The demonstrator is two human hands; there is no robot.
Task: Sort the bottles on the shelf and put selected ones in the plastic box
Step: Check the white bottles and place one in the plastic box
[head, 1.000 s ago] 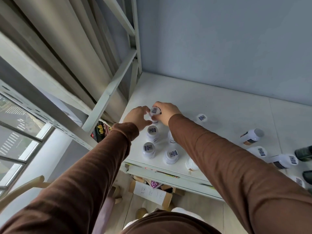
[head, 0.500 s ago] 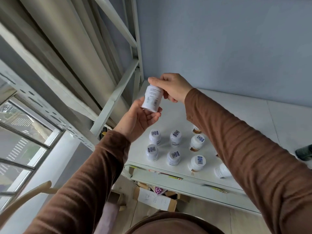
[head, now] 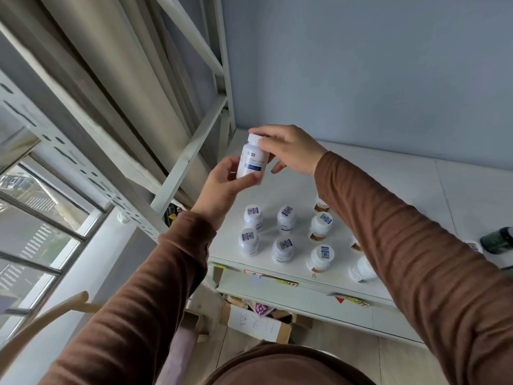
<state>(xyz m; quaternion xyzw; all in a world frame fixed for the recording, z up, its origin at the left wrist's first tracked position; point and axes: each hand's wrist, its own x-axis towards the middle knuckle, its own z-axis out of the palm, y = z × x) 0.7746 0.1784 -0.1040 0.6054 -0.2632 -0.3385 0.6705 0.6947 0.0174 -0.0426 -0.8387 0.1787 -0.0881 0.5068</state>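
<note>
Both hands hold one white bottle up above the shelf, near its far left corner. The left hand cups the bottle's lower body, thumb and fingers curled round it; the right hand pinches the cap from above. The bottle stands roughly upright (its blue label faces the camera). Below, more white bottles stand in rows near the shelf's front edge, one lying by the rim. A dark bottle sits at far right. Bare shelf surface lies behind the rows, toward the wall.

White bottle with a blue label band — brown sleeves, pale blue wall.
</note>
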